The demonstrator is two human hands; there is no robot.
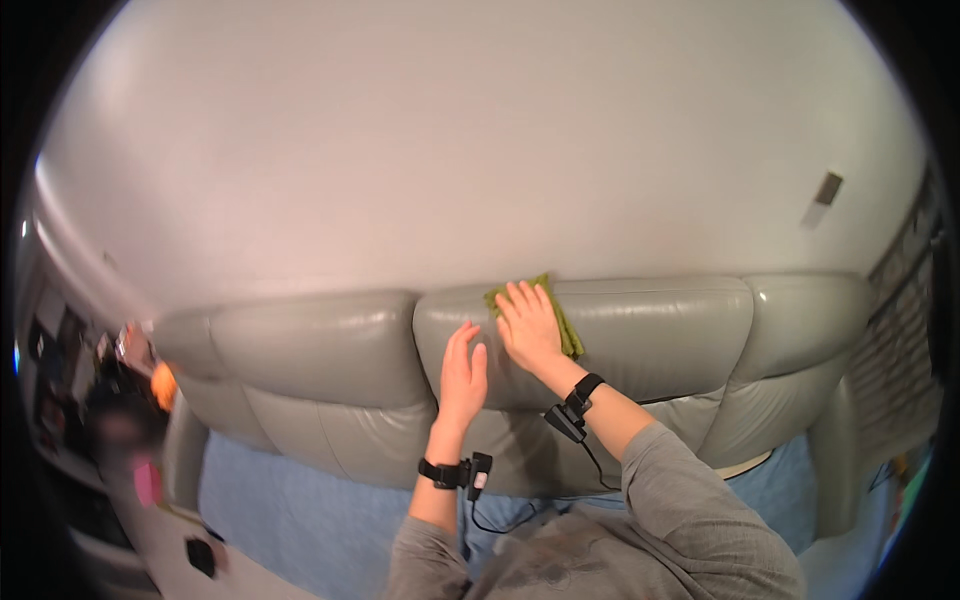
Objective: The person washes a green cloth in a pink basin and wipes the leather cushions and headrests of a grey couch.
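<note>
Before me stands a grey leather sofa [652, 330] with padded headrests along its back. My right hand [530, 326] lies flat on a green cloth [570, 341], pressing it against the top of the middle headrest; its fingers are slightly spread, and part of the cloth is hidden under the palm. To the left of it, my left hand [463, 375] is raised just in front of the same headrest, holding nothing, thumb and fingers apart. Each wrist wears a black strap with a small cabled device.
A pale wall [480, 150] rises behind the sofa, with a small dark plate [829, 188] at right. A blue cover [285, 510] lies over the seat. At far left are a blurred person [124, 427], a pink object [148, 483] and an orange object [163, 386].
</note>
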